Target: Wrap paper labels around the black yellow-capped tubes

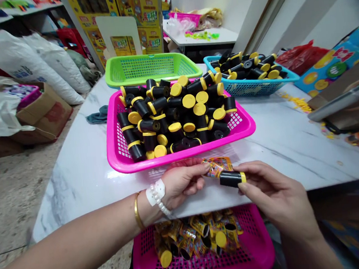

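Note:
Between finger and thumb, my left hand (183,179) pinches a shiny orange printed wrapper (219,164). My right hand (275,193) grips a small black canister with a yellow cap (231,179) by its capped end. The canister lies sideways, its black end overlapping the wrapper's lower edge; whether it is inside I cannot tell. Just beyond my hands stands a pink basket (119,165) heaped with similar black canisters (165,115). Below the table edge, a second pink basket (254,266) holds several canisters in orange wrappers (196,237).
A green basket (111,75) and a blue basket (257,88) of canisters stand at the back of the marble-patterned table (75,160). A dark cloth (98,115) lies left. Yellow pieces (299,103) and a blue box (333,66) are at right. White sacks (9,61) stand on the floor.

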The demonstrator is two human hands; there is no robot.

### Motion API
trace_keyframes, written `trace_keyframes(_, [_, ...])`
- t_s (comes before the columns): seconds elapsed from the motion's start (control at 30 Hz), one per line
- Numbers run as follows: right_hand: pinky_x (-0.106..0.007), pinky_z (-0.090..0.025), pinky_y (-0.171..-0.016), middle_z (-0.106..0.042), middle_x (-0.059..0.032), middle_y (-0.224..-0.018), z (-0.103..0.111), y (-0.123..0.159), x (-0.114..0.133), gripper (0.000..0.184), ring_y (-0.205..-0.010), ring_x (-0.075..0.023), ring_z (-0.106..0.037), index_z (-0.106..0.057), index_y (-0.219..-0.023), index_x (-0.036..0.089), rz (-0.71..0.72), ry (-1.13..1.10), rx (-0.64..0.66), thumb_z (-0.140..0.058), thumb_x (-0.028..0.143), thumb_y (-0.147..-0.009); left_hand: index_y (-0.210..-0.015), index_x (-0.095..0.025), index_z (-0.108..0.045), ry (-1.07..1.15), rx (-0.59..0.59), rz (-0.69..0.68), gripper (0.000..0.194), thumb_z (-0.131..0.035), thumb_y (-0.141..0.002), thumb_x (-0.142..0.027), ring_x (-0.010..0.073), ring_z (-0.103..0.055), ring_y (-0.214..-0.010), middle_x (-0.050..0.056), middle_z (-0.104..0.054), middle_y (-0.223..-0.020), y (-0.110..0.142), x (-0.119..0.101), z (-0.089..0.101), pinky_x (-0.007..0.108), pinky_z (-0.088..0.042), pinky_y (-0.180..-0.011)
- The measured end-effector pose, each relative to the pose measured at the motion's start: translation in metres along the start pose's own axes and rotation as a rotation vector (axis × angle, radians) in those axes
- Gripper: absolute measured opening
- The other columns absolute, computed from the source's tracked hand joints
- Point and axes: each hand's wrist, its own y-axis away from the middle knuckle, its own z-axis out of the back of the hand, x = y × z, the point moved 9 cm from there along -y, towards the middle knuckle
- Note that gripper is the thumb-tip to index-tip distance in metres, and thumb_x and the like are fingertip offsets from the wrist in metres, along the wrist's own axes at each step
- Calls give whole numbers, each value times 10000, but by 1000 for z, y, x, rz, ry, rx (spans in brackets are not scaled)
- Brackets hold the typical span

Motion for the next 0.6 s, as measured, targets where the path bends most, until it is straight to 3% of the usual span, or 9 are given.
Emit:
trace_keyframes(0.13, [-246, -599, -643, -731, -16, -756, 0, 0, -28, 237, -642, -149, -698, -731, -1075, 227, -217, -193, -72, -756, 302, -852, -809, -125, -680, 8, 28, -17, 142, -698, -882, -245, 22, -345, -342, -49, -511, -438, 0, -1, -2, 144, -115, -360])
trace_keyframes(0.27, [-270, -614, -614, -769, -44, -832, -10, 7, -47, 284, -592, -149, -701, -721, -1054, 198, -381, -392, -117, -776, 368, -834, -781, -115, -680, -9, 74, -43, 167, -690, -884, -245, 19, -354, -337, -27, -556, -465, 2, -2, -6, 147, -154, -355])
trace_keyframes(0.4, [-247, -612, -527, -754, -96, -1129, -20, 9, -43, 263, -691, -173, -742, -703, -1010, 201, -409, -508, -89, -784, 369, -824, -786, -91, -696, -22, 130, -46, 186, -680, -895, -240, 14, -370, -335, -16, -575, -486, 2, -2, -12, 145, -184, -352])
trace_keyframes(0.5, [-255, -608, -479, -781, -76, -927, -27, 11, -38, 280, -665, -208, -757, -656, -994, 209, -427, -544, 7, -787, 386, -820, -753, -90, -675, -3, 134, -8, 208, -674, -902, -235, 18, -391, -339, -12, -579, -489, 1, 1, -12, 145, -202, -354])
trace_keyframes(0.6, [-269, -627, -527, -766, -45, -740, -24, 11, -30, 255, -562, -179, -729, -644, -989, 203, -355, -447, 15, -771, 368, -843, -743, -109, -639, 22, 122, 11, 201, -669, -902, -229, 27, -407, -342, -14, -582, -493, 0, 3, -11, 149, -207, -353])
